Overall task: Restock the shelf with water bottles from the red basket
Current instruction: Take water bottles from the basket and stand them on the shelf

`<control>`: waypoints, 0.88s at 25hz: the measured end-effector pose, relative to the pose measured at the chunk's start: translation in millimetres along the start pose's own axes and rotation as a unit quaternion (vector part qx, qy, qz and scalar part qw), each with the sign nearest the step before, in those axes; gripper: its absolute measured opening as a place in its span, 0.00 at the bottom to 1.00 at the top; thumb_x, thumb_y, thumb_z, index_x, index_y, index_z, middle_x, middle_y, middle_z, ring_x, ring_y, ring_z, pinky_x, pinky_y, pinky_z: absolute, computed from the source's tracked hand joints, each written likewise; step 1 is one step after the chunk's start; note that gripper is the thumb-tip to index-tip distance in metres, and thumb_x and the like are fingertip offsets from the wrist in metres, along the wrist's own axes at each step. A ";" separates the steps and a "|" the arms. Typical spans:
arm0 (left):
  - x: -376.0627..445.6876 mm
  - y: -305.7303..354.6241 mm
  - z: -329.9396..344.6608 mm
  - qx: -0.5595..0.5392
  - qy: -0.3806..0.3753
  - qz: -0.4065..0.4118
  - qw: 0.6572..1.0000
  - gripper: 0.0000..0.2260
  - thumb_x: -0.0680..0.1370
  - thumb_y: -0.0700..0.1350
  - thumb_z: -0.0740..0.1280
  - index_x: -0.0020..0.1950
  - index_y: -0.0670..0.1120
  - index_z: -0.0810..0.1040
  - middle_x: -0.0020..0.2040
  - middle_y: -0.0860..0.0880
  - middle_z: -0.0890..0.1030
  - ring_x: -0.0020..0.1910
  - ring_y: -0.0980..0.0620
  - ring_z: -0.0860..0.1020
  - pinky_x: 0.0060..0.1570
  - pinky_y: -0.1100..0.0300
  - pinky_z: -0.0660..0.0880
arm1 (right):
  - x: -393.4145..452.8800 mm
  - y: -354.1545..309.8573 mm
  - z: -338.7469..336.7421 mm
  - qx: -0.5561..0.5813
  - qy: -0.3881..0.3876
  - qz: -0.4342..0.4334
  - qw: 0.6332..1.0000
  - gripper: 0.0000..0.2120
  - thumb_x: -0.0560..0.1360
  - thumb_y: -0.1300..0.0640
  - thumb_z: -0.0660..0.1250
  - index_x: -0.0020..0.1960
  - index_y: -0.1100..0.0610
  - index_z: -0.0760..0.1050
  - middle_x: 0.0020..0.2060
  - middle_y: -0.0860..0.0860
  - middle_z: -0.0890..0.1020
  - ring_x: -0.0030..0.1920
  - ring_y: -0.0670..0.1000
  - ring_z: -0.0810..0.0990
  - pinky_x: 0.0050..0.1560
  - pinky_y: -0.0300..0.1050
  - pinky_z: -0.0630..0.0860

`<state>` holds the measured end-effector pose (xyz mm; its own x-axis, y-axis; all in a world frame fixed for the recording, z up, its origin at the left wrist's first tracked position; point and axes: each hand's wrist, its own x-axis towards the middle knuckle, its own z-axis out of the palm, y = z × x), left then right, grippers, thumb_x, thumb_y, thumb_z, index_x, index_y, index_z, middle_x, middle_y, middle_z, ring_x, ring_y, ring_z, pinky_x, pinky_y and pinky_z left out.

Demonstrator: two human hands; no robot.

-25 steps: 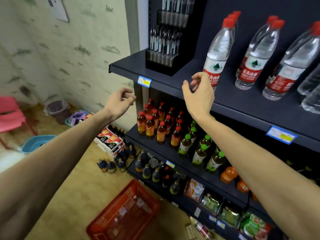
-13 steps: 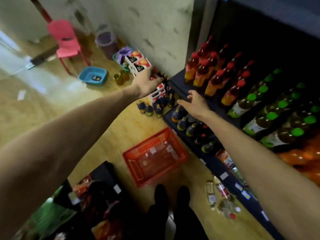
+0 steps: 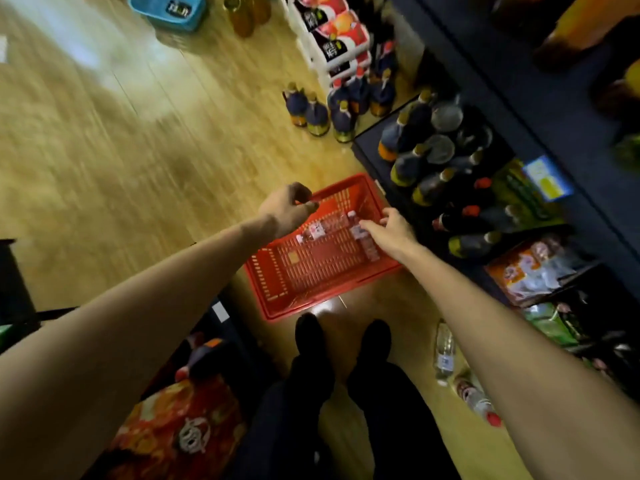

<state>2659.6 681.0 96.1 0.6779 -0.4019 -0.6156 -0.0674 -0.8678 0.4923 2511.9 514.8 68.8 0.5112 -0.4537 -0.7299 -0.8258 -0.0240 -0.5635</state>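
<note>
The red basket (image 3: 277,289) sits on the wooden floor just in front of my feet. Clear water bottles with red-and-white labels (image 3: 317,232) lie inside it at the far end. My left hand (image 3: 289,209) hovers over the basket's far left rim with its fingers loosely curled and nothing in it. My right hand (image 3: 393,232) reaches into the right side, fingers spread and touching a bottle (image 3: 363,242) along the right wall; a closed grip is not visible. The upper shelf with the water bottles is out of view.
The dark shelf unit (image 3: 540,133) runs along the right with dark sauce bottles (image 3: 436,157) and snack bags (image 3: 540,271). Bottles stand on the floor (image 3: 317,112) beyond the basket. Two loose bottles (image 3: 446,355) lie by my right foot. A blue tub (image 3: 173,10) sits far back.
My head has tilted down from the upper shelf to the floor. Both hands have dropped from shelf height to the red basket, the right one reaching the bottles inside.
</note>
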 end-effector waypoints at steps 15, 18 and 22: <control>277.3 -197.8 229.9 0.184 -0.050 0.011 0.982 0.27 0.82 0.54 0.64 0.77 0.42 0.66 0.71 0.37 0.74 0.67 0.35 0.76 0.61 0.47 0.74 | 318.7 192.6 177.3 -0.108 0.005 0.047 0.993 0.35 0.77 0.48 0.70 0.78 0.60 0.62 0.73 0.61 0.70 0.73 0.61 0.69 0.73 0.51 0.67; 313.2 -217.0 253.5 0.205 -0.054 0.015 0.977 0.33 0.82 0.56 0.65 0.81 0.43 0.59 0.72 0.36 0.73 0.68 0.35 0.74 0.61 0.45 0.74 | 341.9 220.2 197.9 -0.244 0.069 -0.019 0.967 0.36 0.77 0.47 0.70 0.78 0.61 0.62 0.71 0.61 0.71 0.70 0.63 0.71 0.67 0.54 0.70; 332.2 -228.9 280.9 0.254 -0.047 0.030 0.966 0.33 0.79 0.60 0.68 0.78 0.45 0.63 0.70 0.39 0.72 0.66 0.37 0.74 0.60 0.45 0.75 | 353.9 226.4 212.4 -0.395 0.108 -0.046 0.911 0.43 0.73 0.43 0.74 0.77 0.62 0.59 0.69 0.60 0.70 0.68 0.59 0.73 0.60 0.52 0.75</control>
<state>2694.6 664.0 -394.0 0.5940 -0.4603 -0.6598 -0.4711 -0.8638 0.1785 2556.5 538.0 -399.3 0.5990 -0.5794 -0.5527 -0.7388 -0.6661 -0.1024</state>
